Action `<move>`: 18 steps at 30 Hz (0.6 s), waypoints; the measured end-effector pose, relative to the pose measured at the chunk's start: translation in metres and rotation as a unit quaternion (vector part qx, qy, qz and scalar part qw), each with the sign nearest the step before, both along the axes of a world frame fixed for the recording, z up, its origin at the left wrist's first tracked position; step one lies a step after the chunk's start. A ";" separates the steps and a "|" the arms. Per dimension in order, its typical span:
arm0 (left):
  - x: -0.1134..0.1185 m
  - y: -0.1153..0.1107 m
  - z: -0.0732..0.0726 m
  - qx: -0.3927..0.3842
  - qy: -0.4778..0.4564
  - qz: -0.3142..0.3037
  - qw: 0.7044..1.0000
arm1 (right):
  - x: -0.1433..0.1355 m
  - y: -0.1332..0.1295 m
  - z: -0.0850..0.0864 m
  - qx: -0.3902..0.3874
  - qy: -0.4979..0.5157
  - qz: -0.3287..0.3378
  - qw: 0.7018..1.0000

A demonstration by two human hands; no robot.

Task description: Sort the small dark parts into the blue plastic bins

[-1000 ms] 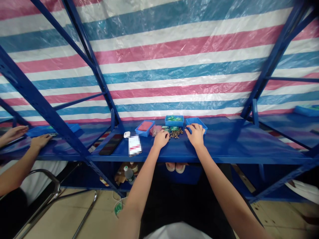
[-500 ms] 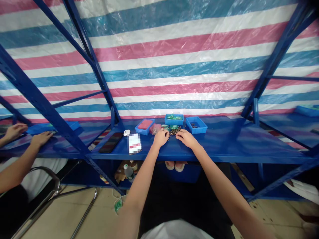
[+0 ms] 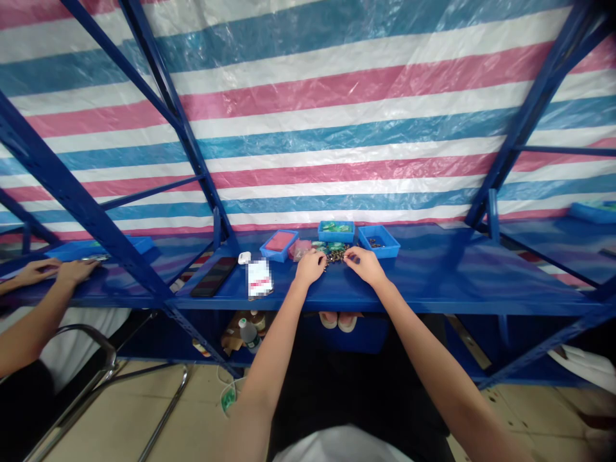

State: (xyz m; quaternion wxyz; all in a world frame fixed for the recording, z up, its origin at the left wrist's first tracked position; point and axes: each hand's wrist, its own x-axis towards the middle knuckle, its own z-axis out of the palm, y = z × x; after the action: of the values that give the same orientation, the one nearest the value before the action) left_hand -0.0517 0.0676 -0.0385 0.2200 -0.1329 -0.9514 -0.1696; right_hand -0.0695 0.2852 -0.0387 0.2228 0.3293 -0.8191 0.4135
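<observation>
A small pile of brownish metal parts (image 3: 335, 256) lies on the blue table (image 3: 447, 269) between my hands; their exact kind is too small to make out. My left hand (image 3: 310, 265) rests at the pile's left edge, fingers curled together. On the other side, my right hand (image 3: 362, 264) has thumb and forefinger pinched at the pile's right edge. Whatever either hand holds is too small to see. Just behind the pile are green-and-clear plastic packets (image 3: 332, 246) and a pink packet (image 3: 301, 248).
Blue trays stand behind: one with pink pieces (image 3: 279, 242), one with green packets (image 3: 336, 231), one with small metal parts (image 3: 378, 242). A phone (image 3: 214, 276), a white case (image 3: 244, 258) and a blurred-out white item (image 3: 260, 278) lie left. A co-worker's hands (image 3: 74, 269) show far left.
My right hand has shifted slightly up and its finger and thumb now form a rounder pinch. My left hand stays almost still. The co-worker's hands have come together.
</observation>
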 end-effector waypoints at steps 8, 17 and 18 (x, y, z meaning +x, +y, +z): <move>0.000 0.000 -0.001 0.000 0.003 -0.001 1.000 | -0.003 0.000 -0.006 -0.030 -0.011 0.022 0.999; -0.001 0.000 -0.002 0.004 0.012 -0.004 1.000 | 0.000 0.000 -0.003 -0.005 0.016 0.026 1.000; -0.001 0.000 -0.002 0.006 0.011 -0.005 1.000 | -0.001 -0.001 -0.004 -0.009 0.011 0.024 1.000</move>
State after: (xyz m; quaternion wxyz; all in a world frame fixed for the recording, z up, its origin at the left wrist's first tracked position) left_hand -0.0523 0.0672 -0.0401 0.2305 -0.1377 -0.9472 -0.1751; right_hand -0.0705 0.2847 -0.0425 0.2250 0.3518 -0.8046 0.4223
